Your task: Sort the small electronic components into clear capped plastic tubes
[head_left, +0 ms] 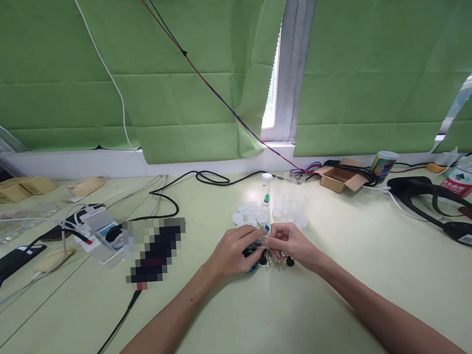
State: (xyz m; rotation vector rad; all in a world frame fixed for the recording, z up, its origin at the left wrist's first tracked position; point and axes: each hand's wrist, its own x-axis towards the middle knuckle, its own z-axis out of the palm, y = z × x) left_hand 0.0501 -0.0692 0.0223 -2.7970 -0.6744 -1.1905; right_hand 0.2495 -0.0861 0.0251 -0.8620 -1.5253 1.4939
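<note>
At the middle of the table, my left hand (235, 249) curls its fingers and thumb around a heap of small electronic parts (263, 260), some dark, some blue, some with thin wire legs. My right hand (295, 243) meets it from the other side, thumb and fingertips pinched together over the heap; what sits in the pinch is too small to name. A round black part (290, 261) lies by the right fingers. Just beyond the hands are several white round lids (250, 214), clear plastic jars (292, 202), and a lidded jar (266, 189) with something green inside.
Black cable (212, 180) runs along the back. An opened cardboard box (341, 177), a printed can (384, 164), a black headset (444, 205) and a bottle (468, 174) stand right. A power strip (103, 237), cables and a blurred-out dark device (158, 255) lie left.
</note>
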